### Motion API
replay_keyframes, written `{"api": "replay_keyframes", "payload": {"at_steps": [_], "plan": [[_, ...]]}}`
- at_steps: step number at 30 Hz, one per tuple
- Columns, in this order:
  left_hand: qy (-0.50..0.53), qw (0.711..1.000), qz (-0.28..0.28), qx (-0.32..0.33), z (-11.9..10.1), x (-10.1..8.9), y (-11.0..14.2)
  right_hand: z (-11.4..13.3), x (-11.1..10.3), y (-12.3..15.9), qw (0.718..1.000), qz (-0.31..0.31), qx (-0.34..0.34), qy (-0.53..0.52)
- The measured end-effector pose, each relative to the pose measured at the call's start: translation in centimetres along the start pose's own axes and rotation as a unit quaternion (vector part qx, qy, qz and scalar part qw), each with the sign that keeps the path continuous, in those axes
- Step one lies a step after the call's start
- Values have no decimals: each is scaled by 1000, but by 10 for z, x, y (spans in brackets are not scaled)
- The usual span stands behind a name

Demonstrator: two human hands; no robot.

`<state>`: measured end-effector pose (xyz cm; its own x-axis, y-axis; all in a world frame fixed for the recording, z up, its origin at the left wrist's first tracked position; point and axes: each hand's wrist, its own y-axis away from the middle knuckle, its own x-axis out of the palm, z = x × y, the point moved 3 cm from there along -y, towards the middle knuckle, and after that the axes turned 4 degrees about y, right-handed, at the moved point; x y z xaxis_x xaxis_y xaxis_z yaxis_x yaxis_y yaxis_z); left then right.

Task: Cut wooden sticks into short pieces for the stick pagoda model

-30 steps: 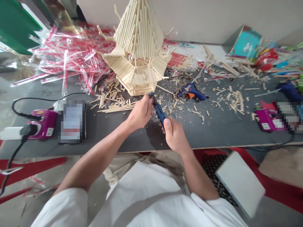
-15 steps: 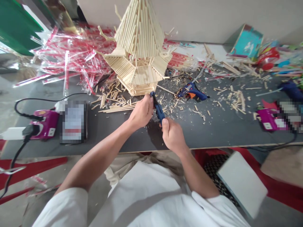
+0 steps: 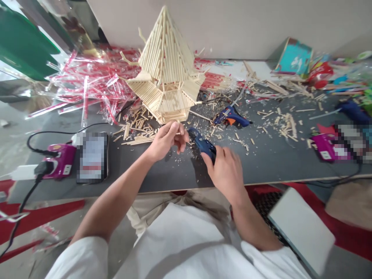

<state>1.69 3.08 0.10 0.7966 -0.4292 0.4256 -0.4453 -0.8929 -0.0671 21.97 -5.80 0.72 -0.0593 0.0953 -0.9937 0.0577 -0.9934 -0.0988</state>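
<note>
Gripping the blue cutting tool, the right hand is closed around its handles, with the tool's head pointing toward the left hand. The left hand has its fingers drawn together on a thin stick, largely hidden by the fingers. Both hands are above the dark tabletop, near its front edge; the tool and the left hand are apart.

Just beyond the left hand stands the stick model, upright, with a pointed roof over a wider lower roof. Loose sticks lie beside the left hand, near the model's base. To the right of the model is a blue glue gun with an orange trigger, among scattered wood bits. Red and clear wrappers are heaped left of the model. A phone lies beside a purple power socket at the left.
</note>
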Motion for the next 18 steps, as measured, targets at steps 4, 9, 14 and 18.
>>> {"api": "replay_keyframes", "payload": {"at_steps": [4,9,14,18], "plan": [[-2,1000,3,-8,1,3,1,8,12,11,997,-31,-10,64],[-38,999,-7,-28,3,6,2,2,9,0,998,-34,-42,-42],[-51,996,56,-52,-2,14,4,-8,-29,-44,903,-16,-159,-398],[-51,992,100,-63,-7,21,5,-3,-43,-83,813,35,-175,-554]]}}
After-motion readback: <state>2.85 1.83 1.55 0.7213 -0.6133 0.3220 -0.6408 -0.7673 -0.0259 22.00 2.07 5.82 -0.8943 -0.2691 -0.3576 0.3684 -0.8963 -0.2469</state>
